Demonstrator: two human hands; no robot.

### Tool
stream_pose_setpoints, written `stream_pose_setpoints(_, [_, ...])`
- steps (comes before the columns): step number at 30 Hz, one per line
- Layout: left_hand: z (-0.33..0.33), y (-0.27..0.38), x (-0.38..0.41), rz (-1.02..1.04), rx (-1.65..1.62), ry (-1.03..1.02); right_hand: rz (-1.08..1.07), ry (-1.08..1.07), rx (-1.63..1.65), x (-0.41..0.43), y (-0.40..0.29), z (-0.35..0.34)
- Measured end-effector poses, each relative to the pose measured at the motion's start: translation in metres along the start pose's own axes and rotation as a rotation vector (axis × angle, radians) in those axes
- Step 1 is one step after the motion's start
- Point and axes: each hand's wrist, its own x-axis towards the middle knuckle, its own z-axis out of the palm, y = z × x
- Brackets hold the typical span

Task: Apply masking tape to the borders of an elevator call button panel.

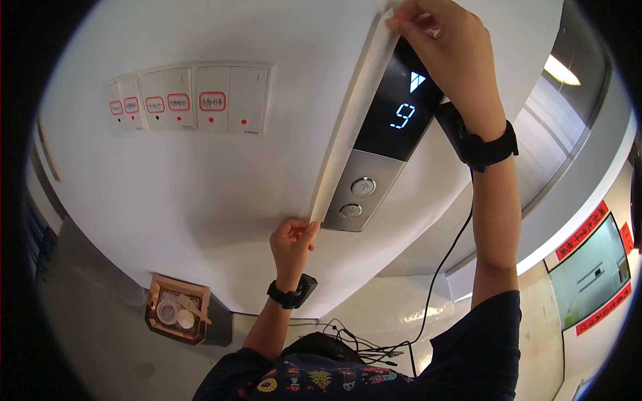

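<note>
A long, pale strip point(353, 113), perhaps tape or paper, runs along the left edge of an elevator call panel point(383, 168) on a white wall. My right hand point(451, 55) pinches its upper end between thumb and fingers, partly covering the black display. At the lower end, my left hand point(296, 240) pinches the strip beside the panel's bottom corner. The display point(396, 110) shows a lit digit and arrow. Below it sit two round metal buttons, the up button point(363, 186) and the down button point(350, 210). Both wrists wear black straps with a device.
White wall switches point(230, 100) with small labels are left of the panel. Below left stands a bin point(178, 280) with containers on top. A black cable point(441, 265) hangs from my right wrist to a tangle at my waist. Glass doors point(592, 273) framed by red banners are at right.
</note>
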Motion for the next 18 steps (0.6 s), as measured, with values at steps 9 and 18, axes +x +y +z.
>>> stream_pose_setpoints(9, [0.007,0.005,0.001,0.01,0.003,0.08,-0.007,-0.015,-0.115,-0.015,-0.013,0.012])
stream_pose_setpoints(18, [0.001,-0.003,0.0,0.045,0.014,0.111,-0.023,0.064,-0.287,-0.047,-0.025,0.024])
